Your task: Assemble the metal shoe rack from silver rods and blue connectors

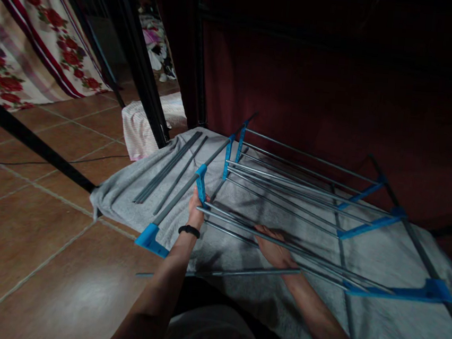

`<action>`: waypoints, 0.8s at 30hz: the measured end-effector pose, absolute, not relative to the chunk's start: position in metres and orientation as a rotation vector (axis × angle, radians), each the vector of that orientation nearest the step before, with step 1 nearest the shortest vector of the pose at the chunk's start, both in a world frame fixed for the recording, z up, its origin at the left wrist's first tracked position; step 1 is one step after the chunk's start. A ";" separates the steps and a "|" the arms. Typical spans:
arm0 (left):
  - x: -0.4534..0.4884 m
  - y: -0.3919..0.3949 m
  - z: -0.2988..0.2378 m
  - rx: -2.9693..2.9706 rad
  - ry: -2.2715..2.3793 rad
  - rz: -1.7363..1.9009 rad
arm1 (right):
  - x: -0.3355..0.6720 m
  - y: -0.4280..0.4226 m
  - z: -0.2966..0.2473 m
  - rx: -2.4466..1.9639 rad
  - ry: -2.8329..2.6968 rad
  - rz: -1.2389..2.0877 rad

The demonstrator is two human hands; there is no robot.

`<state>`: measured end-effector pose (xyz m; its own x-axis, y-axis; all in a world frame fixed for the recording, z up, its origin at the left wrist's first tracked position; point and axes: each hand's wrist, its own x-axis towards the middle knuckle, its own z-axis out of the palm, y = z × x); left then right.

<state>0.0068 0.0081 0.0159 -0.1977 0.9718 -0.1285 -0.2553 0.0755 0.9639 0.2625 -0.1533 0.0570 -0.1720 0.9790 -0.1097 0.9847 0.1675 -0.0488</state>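
Observation:
A partly assembled rack of thin metal tubes joined by blue plastic brackets lies across a grey blanket. My left hand [196, 209], with a black band at the wrist, is closed around the lower part of a blue bracket [201, 182] on the left side tube [181, 196]. Tube ends meet the bracket just beside my fingers. Further right, my right hand [275, 247] is closed at the front group of metal tubes [240, 225], which pass over it and partly hide its fingers. A loose tube [240, 272] crosses in front, near my lap.
Several loose grey tubes [170, 165] lie at the left of the blanket [124, 181]. More blue brackets [366, 225] join the rack's right end. A dark post [140, 60] and a dark red panel [297, 91] stand behind. A cable [50, 163] crosses the tiled floor [40, 269].

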 end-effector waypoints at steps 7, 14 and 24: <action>0.014 -0.006 0.023 0.911 1.375 1.471 | 0.262 -0.157 0.059 1.956 2.324 -0.124; -0.051 -0.133 -0.028 1.907 1.346 1.174 | 0.263 -0.156 0.053 2.013 2.309 -0.121; -0.145 -0.234 -0.055 1.791 1.373 0.856 | 0.272 -0.157 0.032 2.028 2.513 -0.135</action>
<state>-0.1452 -0.2345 -0.0548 0.2152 0.9732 0.0812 0.5015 -0.1815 0.8459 0.2719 -0.1569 0.0318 -0.2103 0.9775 0.0178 0.9699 0.2109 -0.1213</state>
